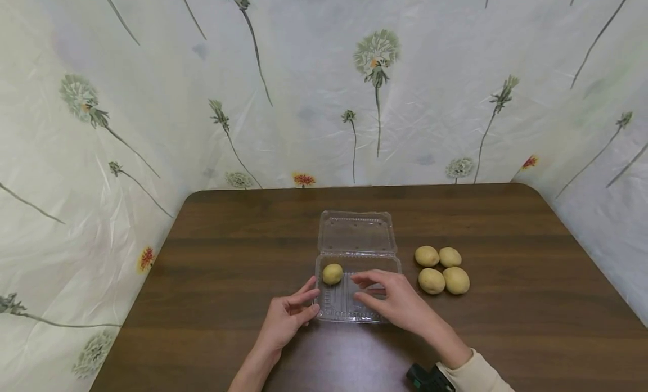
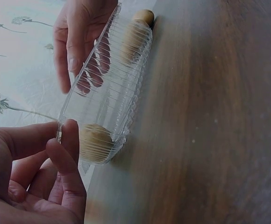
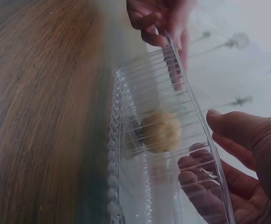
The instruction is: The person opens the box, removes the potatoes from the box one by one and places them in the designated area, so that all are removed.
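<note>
A clear plastic clamshell container lies on the table with its lid folded back away from me. One potato sits in the left back part of the tray; it shows through the ribbed wall in the right wrist view. My left hand pinches the tray's left rim between thumb and fingers, as the left wrist view shows. Over the right half of the tray hovers my right hand, fingers loosely bent and apart from the thumb, with nothing held between them.
Several potatoes lie grouped on the brown wooden table to the right of the container. A flower-printed sheet hangs behind and beside the table. A dark device is at the right wrist.
</note>
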A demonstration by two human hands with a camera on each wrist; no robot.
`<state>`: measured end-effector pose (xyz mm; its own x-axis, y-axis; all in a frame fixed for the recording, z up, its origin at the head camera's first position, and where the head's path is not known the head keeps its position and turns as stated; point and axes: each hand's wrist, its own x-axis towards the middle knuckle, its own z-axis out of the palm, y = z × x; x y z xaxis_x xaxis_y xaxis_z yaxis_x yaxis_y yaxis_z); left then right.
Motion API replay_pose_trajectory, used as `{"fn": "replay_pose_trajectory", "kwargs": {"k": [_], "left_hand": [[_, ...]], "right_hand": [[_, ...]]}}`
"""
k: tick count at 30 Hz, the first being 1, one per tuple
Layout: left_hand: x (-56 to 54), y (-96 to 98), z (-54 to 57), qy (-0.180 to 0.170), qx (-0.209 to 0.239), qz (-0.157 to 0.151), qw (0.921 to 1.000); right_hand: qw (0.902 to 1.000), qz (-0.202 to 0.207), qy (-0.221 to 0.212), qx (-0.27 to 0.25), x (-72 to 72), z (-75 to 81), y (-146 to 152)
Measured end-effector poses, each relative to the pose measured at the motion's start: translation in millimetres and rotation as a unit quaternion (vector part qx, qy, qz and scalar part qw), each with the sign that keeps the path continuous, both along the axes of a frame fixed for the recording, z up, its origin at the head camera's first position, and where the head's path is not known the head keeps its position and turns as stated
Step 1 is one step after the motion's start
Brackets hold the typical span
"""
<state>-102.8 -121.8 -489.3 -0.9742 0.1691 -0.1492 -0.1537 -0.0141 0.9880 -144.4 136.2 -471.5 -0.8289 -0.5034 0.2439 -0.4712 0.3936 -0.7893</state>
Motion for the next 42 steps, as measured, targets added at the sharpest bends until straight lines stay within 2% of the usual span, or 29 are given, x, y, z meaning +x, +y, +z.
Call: {"fn": "replay_pose_trajectory", "kwargs": {"k": [8, 15, 32, 42], "left_hand": [[-0.1, 0.1, -0.3, -0.001, -0.001, -0.001, 1.0], [0.1, -0.2, 0.2, 0.0, -0.001, 0.0, 1.0], [0.5, -0.3, 0.0, -0.005, -0.003, -0.002, 1.0], [0.1, -0.2, 1.5, -0.003, -0.004, 0.0, 1.0]], "right_hand": [[0.9999, 0.007, -0.005, 0.012, -2.6, 3.0, -6.7], [0.9995, 0.01, 0.017, 0.023, -4.9, 1.9, -10.4], [0.9985, 0.006, 0.018, 0.051, -12.5, -0.4, -16.6], [0.9964, 0.007, 0.061, 0.059, -16.4, -1.7, -22.8]]}}
